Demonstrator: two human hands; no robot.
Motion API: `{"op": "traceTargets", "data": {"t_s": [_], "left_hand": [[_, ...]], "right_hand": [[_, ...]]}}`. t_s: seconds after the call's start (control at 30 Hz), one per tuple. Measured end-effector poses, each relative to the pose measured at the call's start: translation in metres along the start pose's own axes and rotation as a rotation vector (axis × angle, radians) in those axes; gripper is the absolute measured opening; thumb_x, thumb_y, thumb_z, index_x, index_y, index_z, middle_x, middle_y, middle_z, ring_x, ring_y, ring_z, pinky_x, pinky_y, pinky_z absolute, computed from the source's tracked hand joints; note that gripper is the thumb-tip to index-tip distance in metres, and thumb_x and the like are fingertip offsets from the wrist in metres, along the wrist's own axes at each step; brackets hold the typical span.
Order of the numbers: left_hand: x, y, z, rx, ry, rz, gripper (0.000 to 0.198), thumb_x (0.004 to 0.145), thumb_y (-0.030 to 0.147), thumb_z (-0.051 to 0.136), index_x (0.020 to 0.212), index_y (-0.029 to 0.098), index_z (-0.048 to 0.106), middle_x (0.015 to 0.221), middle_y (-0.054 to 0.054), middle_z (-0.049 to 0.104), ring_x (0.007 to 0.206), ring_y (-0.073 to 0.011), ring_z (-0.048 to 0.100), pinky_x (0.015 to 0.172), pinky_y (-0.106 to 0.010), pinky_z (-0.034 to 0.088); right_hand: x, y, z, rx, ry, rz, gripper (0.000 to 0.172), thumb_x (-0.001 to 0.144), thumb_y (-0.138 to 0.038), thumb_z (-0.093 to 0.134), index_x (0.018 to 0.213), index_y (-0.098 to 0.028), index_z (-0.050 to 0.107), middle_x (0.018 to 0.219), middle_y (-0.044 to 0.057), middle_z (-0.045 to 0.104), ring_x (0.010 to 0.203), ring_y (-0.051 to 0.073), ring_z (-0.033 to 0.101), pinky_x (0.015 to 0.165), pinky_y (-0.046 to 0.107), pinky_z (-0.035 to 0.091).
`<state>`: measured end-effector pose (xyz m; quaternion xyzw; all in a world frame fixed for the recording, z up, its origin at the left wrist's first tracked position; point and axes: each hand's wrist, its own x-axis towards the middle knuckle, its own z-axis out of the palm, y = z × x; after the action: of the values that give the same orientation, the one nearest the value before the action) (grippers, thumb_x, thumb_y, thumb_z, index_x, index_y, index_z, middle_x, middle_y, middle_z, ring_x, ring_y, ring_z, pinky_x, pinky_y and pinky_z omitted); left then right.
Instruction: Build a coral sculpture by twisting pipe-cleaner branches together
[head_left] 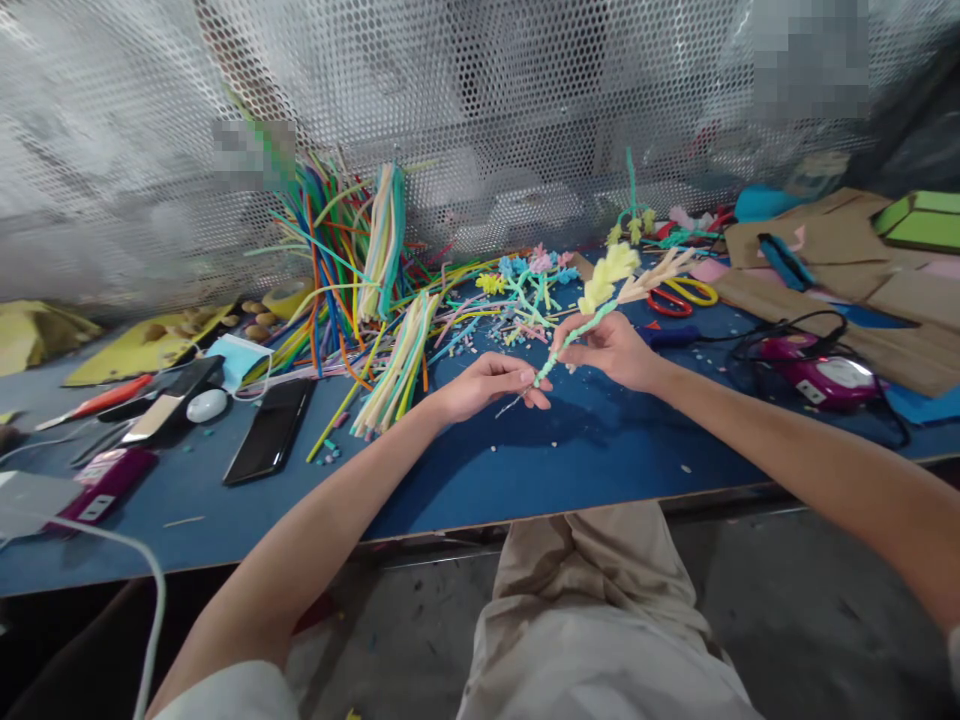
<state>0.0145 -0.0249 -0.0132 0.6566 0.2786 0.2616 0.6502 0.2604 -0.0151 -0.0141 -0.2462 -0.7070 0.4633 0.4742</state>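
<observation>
Over the front middle of the blue table, both my hands hold one stem wrapped in mint-green pipe cleaner (pixel 550 362). My left hand (pixel 491 385) pinches its lower end, where thin bare wire (pixel 510 405) sticks out. Higher up, the fingers of my right hand (pixel 613 350) are closed round the stem, just below a fluffy yellow pipe-cleaner head (pixel 609 275). A beige branched pipe-cleaner piece (pixel 658 275) shows beside the yellow head; whether it is joined to the stem I cannot tell. Behind my hands lie small blue, pink and yellow pipe-cleaner flowers (pixel 517 270).
Bundles of coloured pipe cleaners (pixel 397 365) stand left of centre. A phone (pixel 268 432), a white mouse (pixel 206 404) and a face mask (pixel 236 360) lie farther left. At right are scissors (pixel 679 298), a purple device with a cable (pixel 821 370) and brown paper (pixel 840 240).
</observation>
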Motion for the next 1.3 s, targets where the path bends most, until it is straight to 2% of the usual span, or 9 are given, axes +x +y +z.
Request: {"op": "traceTargets", "data": {"t_s": [0.17,0.37,0.53,0.63,0.73,0.83,1.03,1.17,1.3], "left_hand": [[-0.003,-0.001,0.01,-0.028,0.018,0.009,0.044,0.084,0.057,0.085,0.097,0.015,0.085,0.084,-0.013,0.082,0.075,-0.0192,0.074,0.073,-0.029,0.054],[0.006,-0.008,0.006,-0.071,0.219,0.095,0.05,0.083,0.054,0.087,0.115,0.016,0.079,0.097,-0.013,0.083,0.081,-0.0185,0.075,0.077,-0.029,0.054],[0.005,-0.003,0.007,0.256,0.301,0.199,0.05,0.086,0.049,0.084,0.126,0.02,0.072,0.104,-0.01,0.082,0.087,-0.0191,0.074,0.083,-0.029,0.053],[0.002,0.001,0.011,0.47,0.427,0.3,0.04,0.09,0.047,0.081,0.12,0.022,0.075,0.101,-0.007,0.082,0.089,-0.0187,0.072,0.085,-0.028,0.05],[0.004,0.002,0.012,0.453,0.512,0.315,0.035,0.095,0.052,0.073,0.106,0.019,0.079,0.093,-0.006,0.08,0.08,-0.0165,0.067,0.079,-0.028,0.048],[0.008,0.0,0.007,0.194,0.483,0.23,0.04,0.087,0.055,0.081,0.098,0.016,0.078,0.087,-0.007,0.079,0.071,-0.0137,0.062,0.073,-0.026,0.047],[0.007,-0.006,-0.001,-0.337,0.228,-0.083,0.039,0.074,0.043,0.095,0.091,0.016,0.072,0.082,-0.004,0.076,0.067,-0.0112,0.063,0.071,-0.025,0.051],[0.007,-0.011,0.009,-0.324,0.21,0.025,0.036,0.077,0.043,0.093,0.089,0.016,0.073,0.079,-0.003,0.074,0.064,-0.0096,0.059,0.068,-0.024,0.048],[0.013,-0.015,0.019,-0.21,0.323,0.125,0.038,0.08,0.049,0.091,0.093,0.016,0.077,0.08,-0.004,0.075,0.061,-0.0079,0.053,0.062,-0.023,0.041]], "right_hand": [[0.0,0.001,0.006,0.155,0.009,0.043,0.035,0.073,-0.05,0.094,0.081,-0.02,0.076,0.074,-0.001,0.07,0.055,0.011,0.057,0.053,0.027,0.05],[-0.001,0.003,0.001,-0.111,0.173,-0.076,0.022,0.083,-0.043,0.087,0.084,-0.022,0.081,0.086,0.003,0.074,0.072,0.015,0.066,0.066,0.03,0.053],[-0.001,0.0,0.002,-0.259,0.25,-0.147,0.02,0.087,-0.041,0.081,0.08,-0.022,0.081,0.093,0.006,0.076,0.09,0.022,0.07,0.08,0.035,0.056],[-0.001,-0.003,0.004,-0.249,0.269,-0.104,0.024,0.088,-0.042,0.08,0.079,-0.021,0.08,0.096,0.007,0.076,0.083,0.019,0.069,0.074,0.034,0.056],[0.0,0.001,0.004,-0.184,0.262,-0.08,0.024,0.087,-0.042,0.082,0.079,-0.02,0.079,0.093,0.006,0.075,0.075,0.016,0.067,0.07,0.031,0.053],[0.001,0.008,0.002,-0.081,0.223,-0.072,0.023,0.084,-0.043,0.086,0.086,-0.021,0.077,0.086,0.002,0.075,0.074,0.015,0.068,0.071,0.03,0.052],[0.003,0.008,0.005,0.21,0.188,0.046,0.039,0.073,-0.051,0.094,0.089,-0.023,0.071,0.076,0.0,0.073,0.064,0.014,0.063,0.054,0.026,0.046],[0.003,0.005,0.013,0.3,0.228,0.082,0.04,0.072,-0.052,0.094,0.087,-0.024,0.07,0.076,-0.001,0.072,0.062,0.013,0.061,0.053,0.026,0.047],[0.002,0.007,0.014,0.178,0.359,0.045,0.039,0.075,-0.055,0.091,0.089,-0.024,0.07,0.074,-0.002,0.07,0.054,0.012,0.055,0.052,0.028,0.045]]}}
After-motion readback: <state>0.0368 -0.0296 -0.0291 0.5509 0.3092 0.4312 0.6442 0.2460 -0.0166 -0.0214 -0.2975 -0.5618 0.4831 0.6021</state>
